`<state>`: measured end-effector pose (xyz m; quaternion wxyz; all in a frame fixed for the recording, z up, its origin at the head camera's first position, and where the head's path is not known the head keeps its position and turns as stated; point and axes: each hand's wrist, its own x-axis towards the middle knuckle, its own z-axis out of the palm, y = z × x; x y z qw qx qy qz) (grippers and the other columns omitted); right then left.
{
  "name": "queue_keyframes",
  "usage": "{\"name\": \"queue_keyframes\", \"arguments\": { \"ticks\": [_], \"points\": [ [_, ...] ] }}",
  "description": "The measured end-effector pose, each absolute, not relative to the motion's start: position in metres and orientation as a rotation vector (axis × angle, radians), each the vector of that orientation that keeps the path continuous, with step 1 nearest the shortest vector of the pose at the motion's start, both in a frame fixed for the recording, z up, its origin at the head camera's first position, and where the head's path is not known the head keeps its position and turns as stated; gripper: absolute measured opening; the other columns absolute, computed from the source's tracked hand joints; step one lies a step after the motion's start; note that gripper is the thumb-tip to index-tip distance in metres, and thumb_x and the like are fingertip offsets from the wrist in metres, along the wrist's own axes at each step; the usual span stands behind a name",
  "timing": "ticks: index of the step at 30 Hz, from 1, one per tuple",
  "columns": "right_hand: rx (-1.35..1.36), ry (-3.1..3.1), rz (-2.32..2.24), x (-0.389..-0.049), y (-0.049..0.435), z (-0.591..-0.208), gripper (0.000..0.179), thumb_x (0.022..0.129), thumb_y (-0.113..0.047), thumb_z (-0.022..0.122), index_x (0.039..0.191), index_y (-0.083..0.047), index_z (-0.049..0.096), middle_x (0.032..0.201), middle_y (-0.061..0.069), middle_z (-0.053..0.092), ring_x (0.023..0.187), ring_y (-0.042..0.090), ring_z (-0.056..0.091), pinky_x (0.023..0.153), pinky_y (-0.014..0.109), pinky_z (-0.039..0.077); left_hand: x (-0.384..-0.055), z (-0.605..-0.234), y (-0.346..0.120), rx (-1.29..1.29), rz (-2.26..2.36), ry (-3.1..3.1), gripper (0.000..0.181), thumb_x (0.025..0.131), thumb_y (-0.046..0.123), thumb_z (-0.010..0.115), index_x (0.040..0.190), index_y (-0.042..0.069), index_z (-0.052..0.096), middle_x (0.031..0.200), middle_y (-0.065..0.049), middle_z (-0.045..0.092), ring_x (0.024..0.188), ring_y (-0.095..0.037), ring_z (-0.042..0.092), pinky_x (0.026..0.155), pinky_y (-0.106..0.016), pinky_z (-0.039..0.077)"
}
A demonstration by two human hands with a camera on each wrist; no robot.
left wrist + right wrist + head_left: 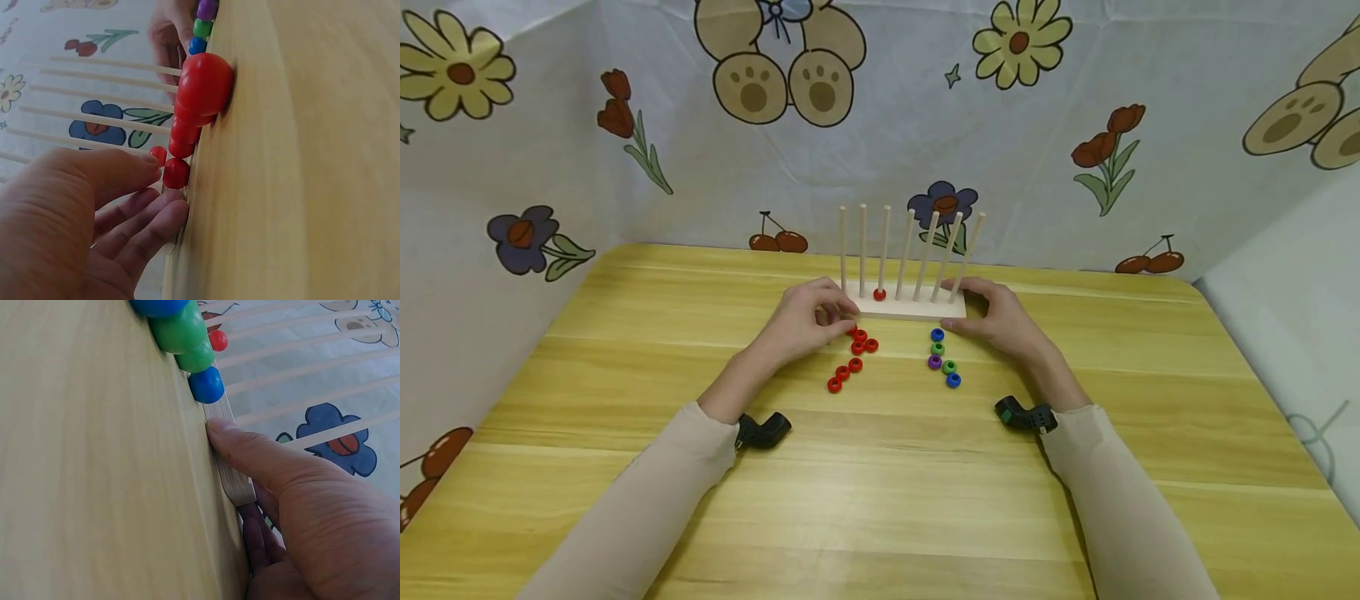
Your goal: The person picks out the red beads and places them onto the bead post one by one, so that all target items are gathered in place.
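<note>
A pale wooden rack [910, 310] with several upright pegs stands toward the back of the table. A red bead [880, 294] sits low on one peg. Around the rack's right end my right hand [1000, 315] has its grip: the thumb presses the front edge in the right wrist view, and the other fingers pass behind. My left hand [808, 318] is at the left end, fingers loosely bent beside the base, thumb apart from them near loose red beads [858, 347]. No bead shows pinched there; exact finger contact with the base is unclear.
A loose line of blue, green and purple beads [935, 362] lies before the rack's right half. The table [880, 500] is wood-patterned and backs onto a printed cloth [880, 158]. Both wrists wear black devices [1026, 415].
</note>
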<state>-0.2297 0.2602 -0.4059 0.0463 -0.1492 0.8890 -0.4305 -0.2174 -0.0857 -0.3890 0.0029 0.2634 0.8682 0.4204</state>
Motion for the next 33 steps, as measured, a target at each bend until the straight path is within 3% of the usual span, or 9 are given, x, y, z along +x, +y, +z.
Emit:
{"name": "queue_keyframes", "arguments": {
  "ticks": [14, 27, 33],
  "points": [
    [-0.437, 2.699, -1.316, -0.2282, 0.26, -0.4051, 0.063, 0.09, -0.03, 0.086, 0.146, -0.015, 0.062, 0.155, 0.011, 0.055, 0.15, 0.033, 0.042, 0.128, 0.052, 0.026, -0.2176, -0.3896, -0.0833, 0.914, 1.189, 2.639, 0.022, 0.087, -0.003, 0.078, 0.106, 0.009, 0.082, 0.099, -0.003, 0.069, 0.076, -0.015, 0.062, 0.069, -0.026, 0.055],
    [-0.445, 2.694, -1.315, -0.2284, 0.2594, -0.4039, 0.061, 0.091, -0.028, 0.085, 0.146, -0.014, 0.062, 0.156, 0.011, 0.054, 0.151, 0.032, 0.042, 0.128, 0.052, 0.026, -0.2169, -0.3867, -0.0822, 0.881, 1.208, 2.65, 0.019, 0.089, 0.0, 0.079, 0.106, 0.008, 0.081, 0.099, -0.003, 0.068, 0.075, -0.016, 0.06, 0.066, -0.026, 0.053],
    [-0.447, 2.689, -1.329, -0.2272, 0.2591, -0.4031, 0.061, 0.091, -0.028, 0.085, 0.146, -0.014, 0.062, 0.156, 0.011, 0.054, 0.151, 0.032, 0.042, 0.128, 0.052, 0.026, -0.2166, -0.3806, -0.0778, 0.832, 1.299, 2.678, 0.016, 0.091, 0.005, 0.081, 0.107, 0.008, 0.081, 0.1, -0.004, 0.068, 0.08, -0.016, 0.065, 0.071, -0.027, 0.056]
  ]
}}
